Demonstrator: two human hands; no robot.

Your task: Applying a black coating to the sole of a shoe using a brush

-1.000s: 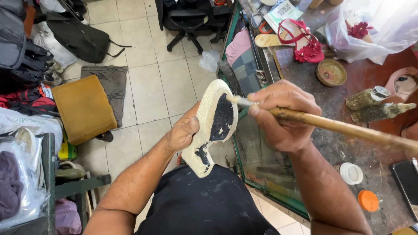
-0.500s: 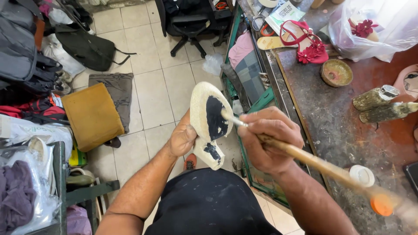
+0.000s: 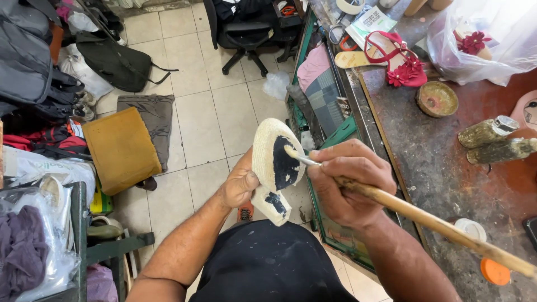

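Cream woven shoe sole (image 3: pixel 272 168), underside up, patchy black on its middle and heel; held over the lap beside the tabletop (image 3: pixel 447 168). Left hand (image 3: pixel 239 184) fingers wrapped on its edge. Right hand (image 3: pixel 349 182) fingers closed on wooden-handled brush (image 3: pixel 414 215), tip touching the black patch.

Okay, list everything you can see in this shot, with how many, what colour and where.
Shoe sole: one, cream with black patches, held up at centre.
Brush: one, long wooden handle, tip on the sole.
Red sandal: one, flower trim, top of the workbench.
Round dish: one, brownish, on the bench.
Plastic bag: one, clear, top right.
Office chair: one, black, top centre.
Backpack: one, black, on the floor, upper left.
Cushion: one, mustard yellow, on the floor, left.
Orange lid: one, bench, lower right.
Left hand: its grip holds the sole.
Right hand: its grip is closed on the brush.
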